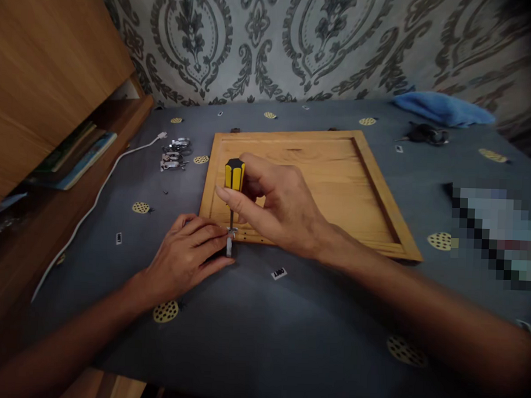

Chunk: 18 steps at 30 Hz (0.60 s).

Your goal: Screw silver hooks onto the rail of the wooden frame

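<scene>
My right hand (pixel 282 205) grips a yellow and black screwdriver (pixel 234 176) that stands upright, its shaft pointing down. The tip meets a small metal hinge (pixel 229 246) at the near left edge of a framed wooden door panel (pixel 331 184). From the left, my left hand (pixel 189 248) pinches the hinge, fingers on the panel's edge and thumb on the near side. Part of the hinge is hidden by those fingers. A few small dark holes show in the frame just right of the hinge.
Several metal hinges (pixel 174 155) lie left of the panel, near a white cable (pixel 103 187). Behind, at the right, are a blue cloth (pixel 445 108) and a dark object (pixel 424 134). A pixelated item (pixel 499 230) lies far right. A wooden cabinet (pixel 57 58) borders the left side.
</scene>
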Motion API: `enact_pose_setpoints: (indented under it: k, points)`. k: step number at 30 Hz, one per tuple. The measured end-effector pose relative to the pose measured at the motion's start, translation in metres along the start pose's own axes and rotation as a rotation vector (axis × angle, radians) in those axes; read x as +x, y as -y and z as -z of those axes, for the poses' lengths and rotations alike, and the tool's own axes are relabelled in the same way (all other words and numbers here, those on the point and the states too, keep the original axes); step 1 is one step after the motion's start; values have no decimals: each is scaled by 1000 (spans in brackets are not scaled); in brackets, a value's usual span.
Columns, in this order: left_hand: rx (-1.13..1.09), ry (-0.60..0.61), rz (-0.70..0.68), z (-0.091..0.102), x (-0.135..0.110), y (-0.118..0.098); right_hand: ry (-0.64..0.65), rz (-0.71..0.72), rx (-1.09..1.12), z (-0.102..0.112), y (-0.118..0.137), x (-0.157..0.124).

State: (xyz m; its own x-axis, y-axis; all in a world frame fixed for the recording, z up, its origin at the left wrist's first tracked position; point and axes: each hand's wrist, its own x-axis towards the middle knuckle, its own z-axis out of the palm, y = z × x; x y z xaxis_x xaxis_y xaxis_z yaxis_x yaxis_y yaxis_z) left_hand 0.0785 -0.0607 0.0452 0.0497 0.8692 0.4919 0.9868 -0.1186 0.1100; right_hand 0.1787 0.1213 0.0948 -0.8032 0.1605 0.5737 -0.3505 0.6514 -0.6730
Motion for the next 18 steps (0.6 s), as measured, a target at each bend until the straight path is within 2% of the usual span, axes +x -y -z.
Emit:
enact_pose_setpoints:
  k: [10, 18]
  points:
    - [-1, 5, -13, 0, 0, 0, 12, 1, 21, 0, 1, 1]
    - [25, -10, 3, -1, -2, 0, 172, 88, 24, 10, 5, 3]
